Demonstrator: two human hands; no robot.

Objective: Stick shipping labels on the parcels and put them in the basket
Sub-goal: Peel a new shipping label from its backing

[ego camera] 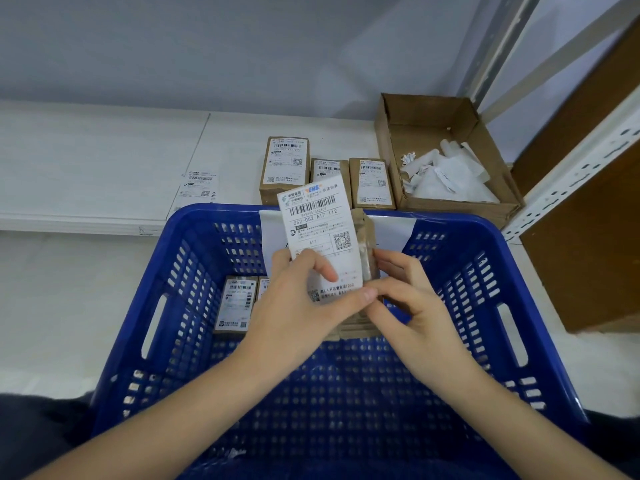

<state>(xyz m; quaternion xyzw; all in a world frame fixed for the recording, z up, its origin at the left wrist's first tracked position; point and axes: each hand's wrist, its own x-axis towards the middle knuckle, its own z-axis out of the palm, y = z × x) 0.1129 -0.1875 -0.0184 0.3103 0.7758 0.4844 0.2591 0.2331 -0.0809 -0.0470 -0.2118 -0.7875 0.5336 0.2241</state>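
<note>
Above the blue basket (540,306) I hold a small brown parcel (367,244) with a white shipping label (320,230) lying over its face. My left hand (298,306) pinches the label's lower edge, thumb on the print. My right hand (412,296) grips the parcel's right side and lower corner. The label's top stands above the parcel. Inside the basket, at its far left, lie labelled parcels (235,303), partly hidden by my left hand.
Three labelled parcels (284,168) stand on the white table behind the basket. A loose label (197,188) lies to their left. An open cardboard box (391,133) with crumpled backing paper sits at the right, beside a metal shelf upright (568,174).
</note>
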